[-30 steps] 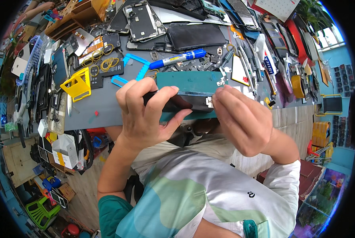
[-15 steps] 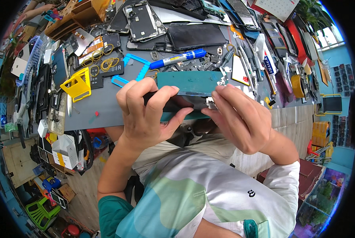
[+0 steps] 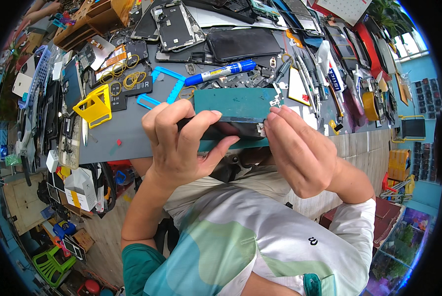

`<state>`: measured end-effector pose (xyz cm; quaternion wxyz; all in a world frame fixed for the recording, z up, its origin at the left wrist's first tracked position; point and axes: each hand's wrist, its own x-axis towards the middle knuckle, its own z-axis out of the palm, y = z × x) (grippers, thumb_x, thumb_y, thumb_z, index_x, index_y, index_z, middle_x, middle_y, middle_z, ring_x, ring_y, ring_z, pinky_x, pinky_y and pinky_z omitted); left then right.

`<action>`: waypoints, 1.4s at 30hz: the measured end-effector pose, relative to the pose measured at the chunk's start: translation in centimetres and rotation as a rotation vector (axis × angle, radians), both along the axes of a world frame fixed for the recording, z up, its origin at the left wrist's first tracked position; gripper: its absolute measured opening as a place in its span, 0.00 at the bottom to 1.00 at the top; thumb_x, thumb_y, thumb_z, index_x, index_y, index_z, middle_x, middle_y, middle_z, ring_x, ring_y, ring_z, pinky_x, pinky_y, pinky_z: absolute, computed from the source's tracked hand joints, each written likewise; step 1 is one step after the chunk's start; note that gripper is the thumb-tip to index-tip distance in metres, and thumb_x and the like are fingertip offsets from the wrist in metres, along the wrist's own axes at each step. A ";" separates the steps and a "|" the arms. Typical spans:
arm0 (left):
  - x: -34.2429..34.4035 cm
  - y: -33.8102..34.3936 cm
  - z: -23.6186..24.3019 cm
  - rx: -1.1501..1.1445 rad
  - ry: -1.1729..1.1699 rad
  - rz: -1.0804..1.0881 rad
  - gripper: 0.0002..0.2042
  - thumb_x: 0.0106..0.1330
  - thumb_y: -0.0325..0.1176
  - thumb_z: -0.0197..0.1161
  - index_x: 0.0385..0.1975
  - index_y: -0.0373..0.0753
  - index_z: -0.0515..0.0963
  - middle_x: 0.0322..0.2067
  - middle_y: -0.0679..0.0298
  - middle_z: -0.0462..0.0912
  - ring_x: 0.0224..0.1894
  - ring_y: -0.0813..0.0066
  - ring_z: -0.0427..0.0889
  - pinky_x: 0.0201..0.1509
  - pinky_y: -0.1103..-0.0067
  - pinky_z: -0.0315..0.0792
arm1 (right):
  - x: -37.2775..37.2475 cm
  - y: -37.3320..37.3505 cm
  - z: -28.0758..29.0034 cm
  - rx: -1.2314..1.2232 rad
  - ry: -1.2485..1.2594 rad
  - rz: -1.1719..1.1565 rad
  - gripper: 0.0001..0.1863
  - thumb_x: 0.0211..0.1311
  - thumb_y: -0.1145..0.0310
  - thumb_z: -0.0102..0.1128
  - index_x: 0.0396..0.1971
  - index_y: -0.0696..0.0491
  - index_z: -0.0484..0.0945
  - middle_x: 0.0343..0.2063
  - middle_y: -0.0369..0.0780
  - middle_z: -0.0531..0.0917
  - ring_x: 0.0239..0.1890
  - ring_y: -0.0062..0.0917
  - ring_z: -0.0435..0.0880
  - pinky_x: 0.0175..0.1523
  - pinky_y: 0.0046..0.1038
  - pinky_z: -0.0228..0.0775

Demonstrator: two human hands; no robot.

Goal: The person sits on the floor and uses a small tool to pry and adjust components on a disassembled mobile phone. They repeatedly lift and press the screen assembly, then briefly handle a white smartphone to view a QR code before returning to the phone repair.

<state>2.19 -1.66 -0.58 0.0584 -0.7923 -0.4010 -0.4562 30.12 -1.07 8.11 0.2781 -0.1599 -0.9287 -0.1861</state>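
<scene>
1. Left hand (image 3: 176, 138): fingers and thumb are covering the left end of a dark glossy panel (image 3: 243, 129).
2. Right hand (image 3: 305, 153): fingertips are masking the panel's right corner; their exact grip is escaping view.
3. White tab (image 3: 260, 128): partly hiding beside those fingertips, its detail being too small to tell.
4. Green mat (image 3: 236, 101): its middle is lying hidden behind the panel.
5. Metal parts (image 3: 260, 80): individual kinds are proving too small to identify.
6. Calendar (image 3: 347, 11): the upper edge is cutting it off.
7. Co-worker's arm (image 3: 36, 17): blurring, and running out at the upper left.
</scene>
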 end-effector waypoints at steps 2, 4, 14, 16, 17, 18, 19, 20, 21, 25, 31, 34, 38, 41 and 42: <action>0.0 0.0 0.0 0.008 0.001 0.005 0.32 0.58 0.49 0.91 0.62 0.52 0.85 0.56 0.61 0.74 0.61 0.55 0.68 0.67 0.60 0.65 | -0.1 -0.1 0.2 -0.080 0.058 -0.013 0.12 0.52 0.81 0.77 0.34 0.75 0.88 0.42 0.58 0.89 0.43 0.50 0.95 0.48 0.41 0.96; 0.1 0.0 0.0 0.021 0.002 0.012 0.32 0.58 0.50 0.91 0.62 0.51 0.85 0.56 0.61 0.74 0.61 0.55 0.69 0.67 0.61 0.65 | -0.6 -0.3 0.1 -0.189 0.177 -0.045 0.13 0.52 0.83 0.78 0.36 0.74 0.88 0.41 0.56 0.89 0.40 0.47 0.95 0.45 0.40 0.94; 0.1 0.0 0.0 0.023 0.001 0.008 0.32 0.56 0.49 0.91 0.61 0.52 0.85 0.56 0.62 0.74 0.61 0.55 0.68 0.67 0.61 0.66 | -0.9 -0.7 1.7 -0.480 0.309 -0.160 0.15 0.54 0.85 0.81 0.43 0.63 0.90 0.40 0.44 0.90 0.32 0.37 0.91 0.34 0.34 0.83; 0.1 0.0 0.0 0.020 0.003 0.007 0.32 0.56 0.49 0.91 0.61 0.52 0.85 0.55 0.62 0.73 0.61 0.55 0.68 0.67 0.61 0.66 | -0.9 -0.7 1.9 -0.510 0.309 -0.168 0.14 0.55 0.85 0.81 0.42 0.62 0.89 0.40 0.44 0.90 0.31 0.37 0.91 0.33 0.34 0.82; 0.1 0.0 0.0 0.020 0.003 0.006 0.32 0.56 0.49 0.91 0.61 0.52 0.85 0.55 0.62 0.73 0.61 0.55 0.68 0.67 0.61 0.66 | -0.9 -0.7 1.9 -0.503 0.303 -0.169 0.14 0.55 0.85 0.81 0.42 0.62 0.89 0.39 0.44 0.90 0.31 0.36 0.91 0.33 0.34 0.82; 0.1 0.0 -0.1 0.020 0.003 0.006 0.32 0.56 0.49 0.91 0.61 0.52 0.85 0.55 0.62 0.73 0.61 0.55 0.68 0.66 0.61 0.66 | -0.9 -0.7 1.9 -0.505 0.301 -0.172 0.14 0.55 0.85 0.81 0.42 0.62 0.89 0.39 0.44 0.90 0.31 0.36 0.91 0.33 0.34 0.82; 0.1 0.0 -0.1 0.016 -0.004 0.003 0.32 0.56 0.49 0.91 0.61 0.52 0.85 0.55 0.62 0.73 0.61 0.55 0.68 0.66 0.61 0.66 | -0.9 -0.6 1.9 -0.507 0.303 -0.170 0.14 0.55 0.85 0.82 0.41 0.62 0.89 0.39 0.43 0.90 0.31 0.36 0.91 0.33 0.34 0.82; 0.1 0.0 -0.1 0.020 0.000 0.004 0.33 0.56 0.49 0.91 0.61 0.52 0.85 0.55 0.62 0.73 0.61 0.55 0.67 0.66 0.61 0.66 | -0.9 -0.6 1.9 -0.509 0.305 -0.168 0.14 0.55 0.85 0.82 0.41 0.62 0.89 0.39 0.43 0.90 0.31 0.36 0.91 0.33 0.34 0.82; 0.1 0.0 -0.1 0.020 -0.003 0.002 0.33 0.56 0.49 0.91 0.61 0.53 0.85 0.55 0.62 0.73 0.61 0.55 0.67 0.66 0.61 0.66 | -0.9 -0.5 1.8 -0.509 0.310 -0.162 0.14 0.55 0.84 0.82 0.41 0.62 0.89 0.39 0.43 0.90 0.31 0.36 0.91 0.33 0.34 0.82; 0.0 0.0 -0.1 0.016 -0.004 0.001 0.33 0.56 0.49 0.91 0.61 0.53 0.85 0.55 0.62 0.73 0.61 0.55 0.67 0.66 0.61 0.66 | -1.0 -0.5 1.8 -0.515 0.315 -0.162 0.13 0.56 0.85 0.82 0.41 0.61 0.89 0.39 0.43 0.90 0.31 0.36 0.91 0.33 0.34 0.82; 0.1 0.0 -0.1 0.014 -0.005 0.001 0.33 0.55 0.49 0.92 0.61 0.53 0.85 0.55 0.62 0.72 0.61 0.55 0.67 0.66 0.62 0.66 | -1.0 -0.5 2.0 -0.547 0.320 -0.167 0.13 0.56 0.85 0.81 0.41 0.61 0.89 0.39 0.44 0.90 0.31 0.36 0.92 0.33 0.34 0.83; 0.1 0.0 -0.1 0.021 0.003 0.004 0.33 0.55 0.49 0.92 0.61 0.53 0.85 0.55 0.62 0.72 0.61 0.55 0.67 0.66 0.62 0.66 | -1.0 -0.5 2.0 -0.549 0.318 -0.167 0.13 0.56 0.85 0.81 0.41 0.61 0.89 0.39 0.44 0.90 0.32 0.36 0.92 0.33 0.34 0.83; 0.1 0.0 -0.1 0.025 0.000 0.003 0.33 0.55 0.49 0.92 0.60 0.53 0.85 0.55 0.62 0.72 0.60 0.55 0.67 0.65 0.62 0.66 | -1.0 -0.5 2.1 -0.541 0.314 -0.166 0.13 0.56 0.85 0.81 0.41 0.62 0.89 0.39 0.44 0.90 0.32 0.36 0.92 0.33 0.34 0.83; 0.1 -0.1 -0.1 0.028 -0.002 0.001 0.33 0.55 0.49 0.92 0.60 0.53 0.85 0.55 0.62 0.72 0.60 0.55 0.67 0.65 0.62 0.66 | -0.9 -0.8 2.3 -0.557 0.298 -0.185 0.13 0.57 0.85 0.81 0.41 0.62 0.90 0.40 0.44 0.91 0.33 0.36 0.93 0.35 0.34 0.84; 0.1 0.0 -0.2 0.030 -0.004 -0.002 0.32 0.55 0.49 0.92 0.60 0.53 0.86 0.55 0.62 0.72 0.60 0.55 0.67 0.65 0.62 0.66 | -0.9 -1.0 2.4 -0.577 0.294 -0.202 0.12 0.59 0.86 0.81 0.42 0.62 0.91 0.41 0.45 0.92 0.35 0.35 0.94 0.38 0.33 0.85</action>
